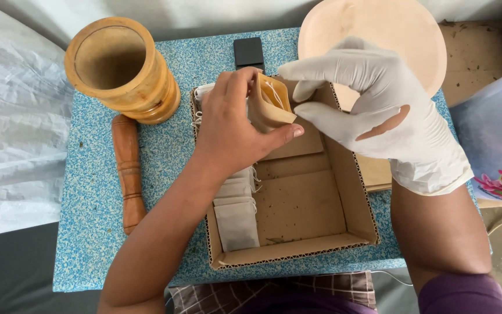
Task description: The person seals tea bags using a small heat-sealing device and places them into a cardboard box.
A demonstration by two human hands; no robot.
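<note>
My bare left hand (233, 125) pinches a small tan paper pouch (271, 104) held open above a shallow cardboard box (297, 247). My right hand (373, 107), in a torn white glove, hovers beside the pouch's mouth with thumb and forefinger curled close together. I cannot tell whether anything is between those fingers. A row of pale filter pouches with strings (236, 218) lies along the box's left side. The rest of the box floor is bare cardboard.
A wooden mortar (120, 67) stands at the back left of the blue speckled tabletop (94, 232), with a wooden pestle (129, 171) lying beside it. A round wooden plate (379, 29) and a small black block (248, 52) sit behind the box. White plastic sheeting (13, 128) is at left.
</note>
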